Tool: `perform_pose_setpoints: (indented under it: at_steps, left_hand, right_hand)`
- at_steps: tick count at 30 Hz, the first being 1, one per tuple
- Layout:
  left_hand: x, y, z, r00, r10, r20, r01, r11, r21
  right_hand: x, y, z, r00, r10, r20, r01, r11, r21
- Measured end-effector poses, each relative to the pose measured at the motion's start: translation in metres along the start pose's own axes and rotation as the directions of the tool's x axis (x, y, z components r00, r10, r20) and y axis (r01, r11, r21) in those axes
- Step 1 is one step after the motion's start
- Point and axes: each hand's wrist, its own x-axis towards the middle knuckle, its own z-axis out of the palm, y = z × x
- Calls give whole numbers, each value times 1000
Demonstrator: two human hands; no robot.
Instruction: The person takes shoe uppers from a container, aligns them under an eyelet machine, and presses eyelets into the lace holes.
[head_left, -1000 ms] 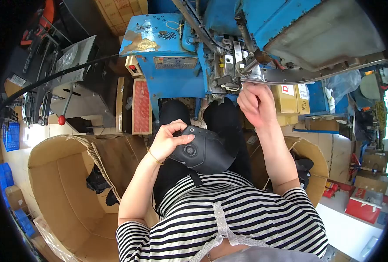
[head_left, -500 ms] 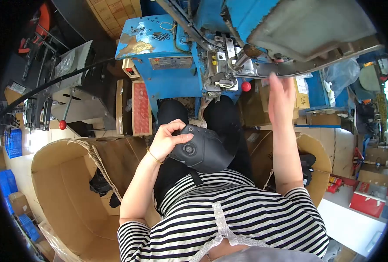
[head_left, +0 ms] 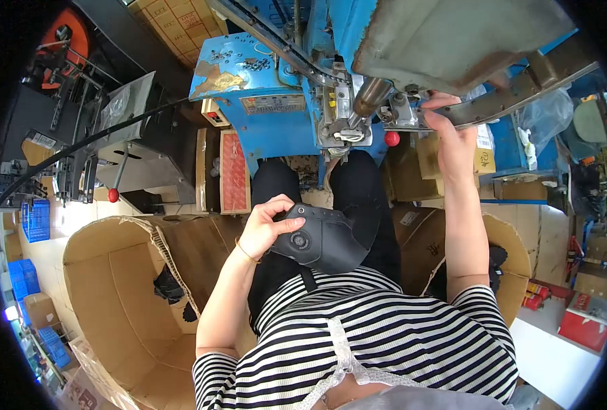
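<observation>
My left hand (head_left: pixel 265 229) pinches the edge of a black leather shoe upper (head_left: pixel 334 244) over my lap, thumb on top. The upper has a row of eyelet holes along its edge and a round embossed mark near my thumb. At the blue machine (head_left: pixel 269 116), my right hand (head_left: pixel 456 133) is closed around the curved metal rail (head_left: pixel 484 113), thumb in front and fingers partly hidden behind it. Left of that hand are the machine's metal head (head_left: pixel 372 96) and a red ball knob (head_left: pixel 391 139).
Small dark pieces lie scattered on the machine's blue top (head_left: pixel 238 58). Open cardboard boxes stand on both sides of me, the left box (head_left: pixel 105 294) and the right box (head_left: pixel 515 260), with black pieces inside. A red-knobbed lever (head_left: pixel 114 195) sticks out at left.
My right hand has gone from open in front of the rail to closed around it. The view has shifted slightly. My left hand keeps its hold on the shoe upper.
</observation>
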Motion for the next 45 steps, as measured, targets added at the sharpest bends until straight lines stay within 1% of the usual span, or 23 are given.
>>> perform_pose_setpoints:
  at_steps: [4,8,10,13,16,18,19,20,21,22,23,24,25,27,29,30,33,34,37,38,40,42,45]
  left_hand:
    - [-3,1,-1,1000,3,-10,-3,1000,-4]
    - [-6,-2,-6,1000,-7,-26,7,1000,-29]
    - [-6,-4,-9,999,20,-27,-21,1000,-16]
    - [-8,-10,-11,996,86,-13,-86,996,28]
    - [-12,-6,-9,994,111,-16,-110,994,21]
    - [-13,-5,-9,995,101,-23,-101,995,4]
    - [-14,-7,-9,996,83,-31,-84,996,-20]
    - [-13,-9,-7,997,68,-40,-70,997,-44]
    - [-13,-11,-4,997,52,-49,-56,996,-69]
    - [-12,-9,1,996,67,-56,-72,993,-92]
    - [-9,-7,6,994,103,-44,-106,992,-70]
    - [-6,-4,11,990,137,-29,-138,989,-48]
    - [-3,0,18,986,167,-12,-167,986,-27]
    - [2,19,34,978,209,-5,-210,978,-6]
    - [9,28,44,966,256,-39,-259,957,-132]
    - [12,35,50,955,294,-47,-298,950,-90]
    - [17,47,60,946,312,-94,-313,950,-1]
    - [19,50,63,946,299,-122,-299,954,15]
    - [31,61,62,839,512,-186,-379,794,476]
    - [34,66,65,847,480,-228,-348,826,444]
    - [43,81,67,834,498,-238,-338,802,493]
    - [60,85,64,828,495,-263,-346,821,454]
    - [76,91,61,880,386,-276,-271,886,376]
  right_hand:
    - [-2,-7,6,998,70,9,-70,997,31]
    - [-1,-12,14,997,76,24,-77,997,22]
    - [-2,-15,20,994,107,27,-108,994,23]
    - [0,-13,32,997,79,26,-79,997,20]
    - [-21,-15,42,989,147,-24,-142,978,154]
    - [-60,12,18,973,212,95,-213,977,2]
    - [-86,5,16,917,393,65,-366,896,-250]
    - [-111,14,6,839,498,222,-345,800,-491]
    - [-128,5,9,555,799,231,-601,577,-553]
    - [-165,29,2,292,883,366,-865,407,-293]
    - [-176,18,11,139,875,465,-978,194,-73]
    - [-182,6,21,184,895,406,-961,77,266]
    - [-179,-13,32,200,921,335,-816,-33,577]
    - [-177,-11,17,405,786,468,-672,-91,734]
    - [-159,-25,6,458,760,461,-741,40,671]
    - [-148,-37,10,570,731,375,-744,266,613]
    - [-136,-37,13,458,845,276,-821,283,495]
    - [-132,-38,15,461,840,285,-787,238,570]
    - [-124,-43,29,572,784,241,-687,298,662]
    - [-122,-43,31,582,779,234,-673,300,676]
    - [-110,-39,33,608,767,204,-605,282,744]
    - [-97,-37,35,592,778,212,-581,228,782]
    - [-86,-24,36,561,798,219,-561,172,810]
